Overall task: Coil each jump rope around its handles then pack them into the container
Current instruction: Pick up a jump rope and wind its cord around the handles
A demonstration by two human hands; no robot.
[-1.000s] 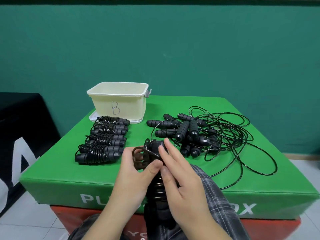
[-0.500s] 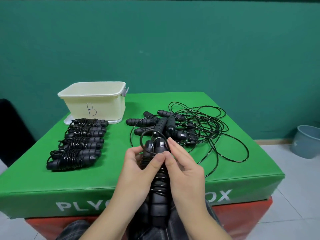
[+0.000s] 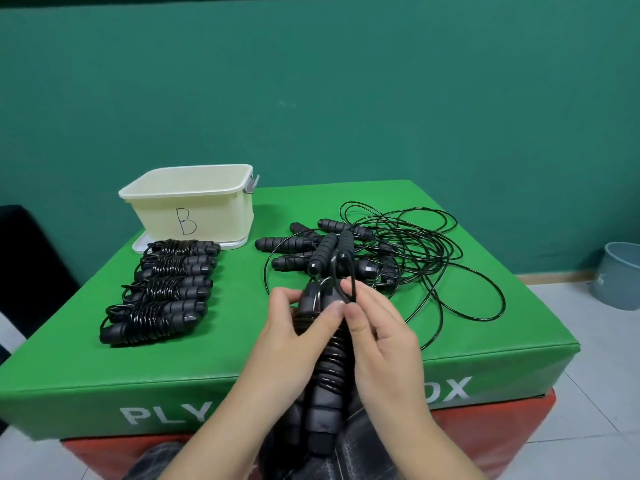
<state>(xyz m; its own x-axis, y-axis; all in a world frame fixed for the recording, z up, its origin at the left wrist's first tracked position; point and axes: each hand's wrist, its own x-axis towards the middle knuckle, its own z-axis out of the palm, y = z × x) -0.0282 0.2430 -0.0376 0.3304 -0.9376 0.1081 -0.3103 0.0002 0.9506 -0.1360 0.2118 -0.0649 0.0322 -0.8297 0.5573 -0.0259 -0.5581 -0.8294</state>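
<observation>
left hand (image 3: pixel 291 327) grip clamps coiled rope (image 3: pixel 329 358) | right hand (image 3: pixel 377 337) pinches cord loop | handle bottoms hidden

Four coiled ropes (image 3: pixel 162 289) (one container (image 3: pixel 194 206)), two hands (image 3: pixel 298 327).

We note the container (image 3: pixel 194 206) at the plyo box's (image 3: pixel 485 348) back left, coiled ropes (image 3: pixel 162 285) in a row before it, the uncoiled pile (image 3: pixel 374 258) to their right, and a bin (image 3: pixel 620 275) on the floor far right.
</observation>
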